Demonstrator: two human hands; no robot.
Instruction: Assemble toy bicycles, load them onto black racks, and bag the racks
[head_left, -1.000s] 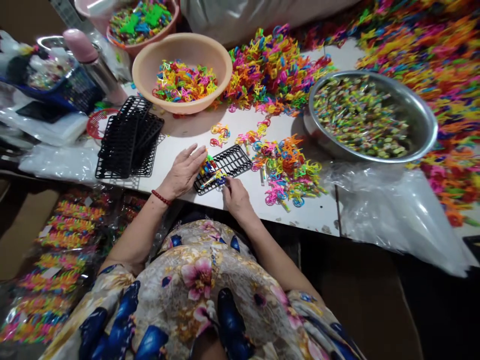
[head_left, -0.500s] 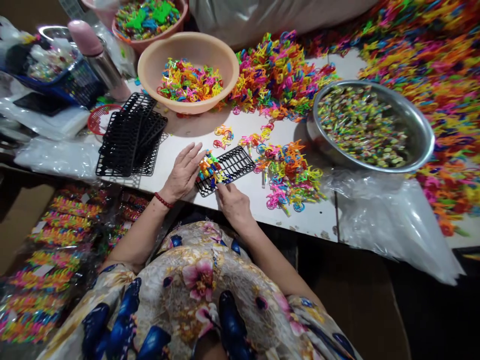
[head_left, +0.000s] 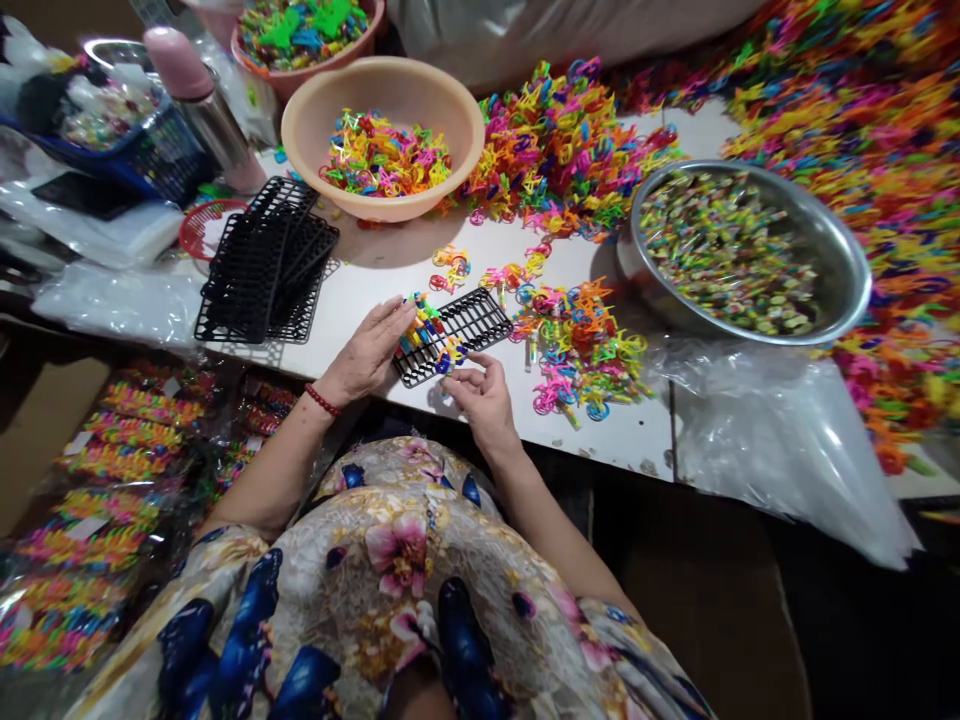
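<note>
A black plastic rack (head_left: 480,318) with rows of slots lies slantwise on the table before me. Colourful small plastic toys (head_left: 424,318) stand side by side in its left part. My left hand (head_left: 367,355), wearing a red bead bracelet (head_left: 322,400), rests against that end with its fingers stretched out over the toys. Thumb and fingertips of my right hand (head_left: 484,400) pinch a small blue and yellow plastic toy (head_left: 448,355) at the rack's near edge. Its lower end is partly hidden by the fingers. To the right lies a loose pile of similar toys (head_left: 589,345).
Black racks (head_left: 259,265) are stacked at the left. Behind stands a peach basin (head_left: 300,130) of toys, beside a large heap (head_left: 562,140). A steel bowl (head_left: 851,270) holds small wrapped pieces. Clear plastic bags (head_left: 772,440) hang over the front edge. A thermos (head_left: 210,110) stands back left.
My right hand has shifted slightly right and turned, with the blue and yellow toy now showing more clearly at its fingertips. My left hand's fingers have tipped farther over the toys.
</note>
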